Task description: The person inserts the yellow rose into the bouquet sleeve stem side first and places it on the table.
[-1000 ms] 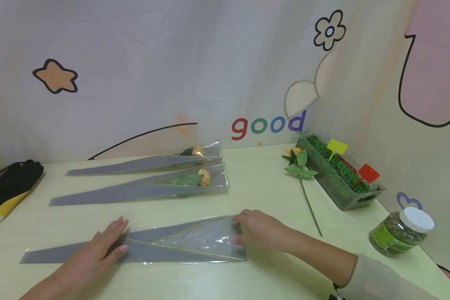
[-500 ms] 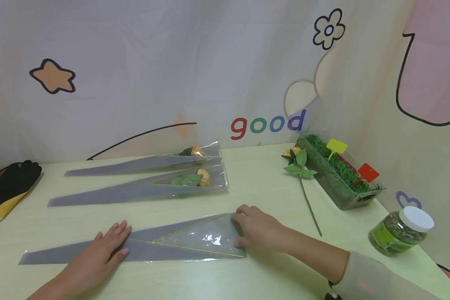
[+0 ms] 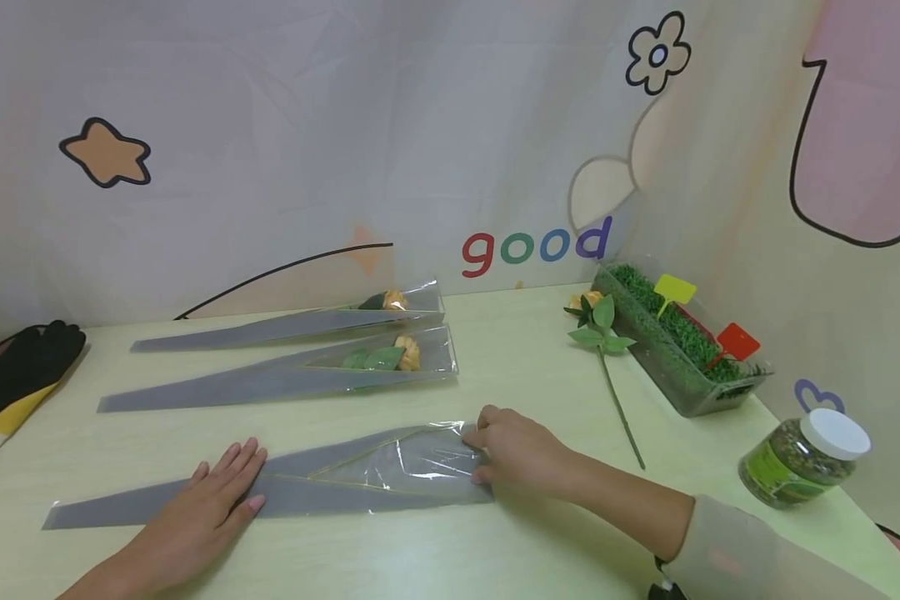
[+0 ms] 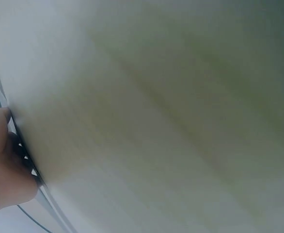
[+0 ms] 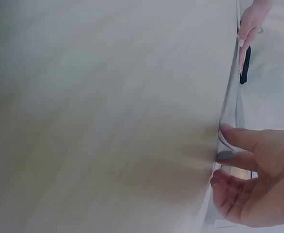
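Observation:
A long, tapered grey flower sleeve [image 3: 345,498] with a clear window and gold lines lies flat on the table. My left hand [image 3: 202,508] rests on its narrow part, fingers straight and together. At the wide end on the right, my right hand [image 3: 521,454] pinches the sleeve's edge, and the clear film there is creased. In the right wrist view, a fingertip of the right hand [image 5: 273,170] looks grey behind the film, with the thumb at the edge. Farther right, a single artificial rose [image 3: 603,333], peach with green leaves, lies loose.
Behind lie two similar sleeves [image 3: 232,390], each with a peach rose [image 3: 408,354] inside. A clear planter of artificial grass [image 3: 675,342] with yellow and red tags stands at the back right, near a white-lidded jar [image 3: 798,462]. Black-and-yellow gloves [image 3: 26,375] lie at the left.
My left hand has come down flat on the sleeve and shifted slightly right. The right hand has moved up a little, and the film at the wide end now bulges and creases.

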Available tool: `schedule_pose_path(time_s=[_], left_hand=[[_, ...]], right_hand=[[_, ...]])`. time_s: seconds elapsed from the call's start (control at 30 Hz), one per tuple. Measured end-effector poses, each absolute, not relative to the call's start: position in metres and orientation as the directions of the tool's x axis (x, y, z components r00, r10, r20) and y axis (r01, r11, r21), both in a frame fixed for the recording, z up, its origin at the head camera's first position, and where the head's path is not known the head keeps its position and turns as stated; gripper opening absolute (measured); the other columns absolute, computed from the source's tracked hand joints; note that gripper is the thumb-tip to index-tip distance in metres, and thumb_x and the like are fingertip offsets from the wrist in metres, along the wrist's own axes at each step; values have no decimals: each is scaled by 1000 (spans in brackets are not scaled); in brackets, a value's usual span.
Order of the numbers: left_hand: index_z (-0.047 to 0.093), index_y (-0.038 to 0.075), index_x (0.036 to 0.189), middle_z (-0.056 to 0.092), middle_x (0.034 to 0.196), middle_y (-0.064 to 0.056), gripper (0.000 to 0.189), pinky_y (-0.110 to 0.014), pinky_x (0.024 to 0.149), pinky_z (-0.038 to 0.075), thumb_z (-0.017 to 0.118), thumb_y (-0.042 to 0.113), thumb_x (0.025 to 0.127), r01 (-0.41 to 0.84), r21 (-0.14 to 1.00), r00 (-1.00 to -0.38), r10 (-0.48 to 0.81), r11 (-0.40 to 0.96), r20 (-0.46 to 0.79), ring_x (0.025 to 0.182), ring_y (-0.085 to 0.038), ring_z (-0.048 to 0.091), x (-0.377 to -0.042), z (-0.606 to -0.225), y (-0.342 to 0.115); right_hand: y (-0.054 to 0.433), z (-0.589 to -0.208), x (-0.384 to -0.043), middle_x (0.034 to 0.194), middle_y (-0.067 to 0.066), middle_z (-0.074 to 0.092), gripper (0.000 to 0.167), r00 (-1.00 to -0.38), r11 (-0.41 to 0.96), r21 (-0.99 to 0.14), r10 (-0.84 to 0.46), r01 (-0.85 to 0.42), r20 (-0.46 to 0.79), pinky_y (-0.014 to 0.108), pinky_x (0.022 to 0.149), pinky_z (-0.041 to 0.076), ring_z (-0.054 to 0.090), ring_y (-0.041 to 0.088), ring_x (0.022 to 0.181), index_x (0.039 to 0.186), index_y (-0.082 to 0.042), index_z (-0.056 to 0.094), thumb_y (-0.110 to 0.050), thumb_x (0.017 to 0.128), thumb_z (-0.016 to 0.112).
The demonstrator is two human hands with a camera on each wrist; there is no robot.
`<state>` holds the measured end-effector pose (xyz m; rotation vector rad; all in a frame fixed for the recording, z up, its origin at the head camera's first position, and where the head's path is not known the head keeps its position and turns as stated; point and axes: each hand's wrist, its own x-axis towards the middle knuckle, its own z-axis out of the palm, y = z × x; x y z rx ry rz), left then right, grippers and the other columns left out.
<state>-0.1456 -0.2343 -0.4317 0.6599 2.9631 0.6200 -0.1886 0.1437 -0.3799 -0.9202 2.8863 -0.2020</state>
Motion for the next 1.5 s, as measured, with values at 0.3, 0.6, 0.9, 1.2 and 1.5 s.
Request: schedule_pose_path(time_s=[0.3,0.6,0.9,1.2,1.5], left_hand=[[30,-1,143,20,149,-19,57,-55,108,6,42,34,99,401,394,-908,415,827,55,136,-36,14,-149,-430,-228],[30,-3,142,20,149,-20,57,-58,106,10,41,33,99,405,395,-907,418,825,59,136,-37,14,-153,-429,-225],[28,-1,143,19,149,-18,57,-57,106,10,40,35,100,406,412,-904,425,816,49,136,-37,14,-154,-427,-224],[28,-1,143,18,150,-18,58,-56,107,8,39,35,100,404,423,-903,429,811,41,137,-36,13,-153,-426,-223],[27,-1,143,18,150,-18,58,-55,107,8,39,34,100,402,428,-904,426,810,42,137,-36,13,-153,-426,-222]], right_hand=[[153,-377,-196,92,9,69,35,-883,738,-574,-466,-353,-56,24,60,46,56,9,68,119,-2,62,-1,84,64],[158,-371,-199,74,2,64,48,-934,560,-804,-356,-201,-14,23,55,43,54,12,61,131,-1,48,5,85,60],[157,-368,-196,67,0,61,39,-965,535,-831,-263,-150,4,25,51,37,49,14,58,121,-5,45,1,86,62],[157,-368,-194,59,-2,52,9,-959,568,-799,-282,-196,34,21,46,33,43,11,53,96,-4,65,-3,87,61],[160,-368,-195,83,-2,57,8,-963,587,-777,-256,-226,87,28,60,44,51,15,76,77,-8,66,-5,85,62]])
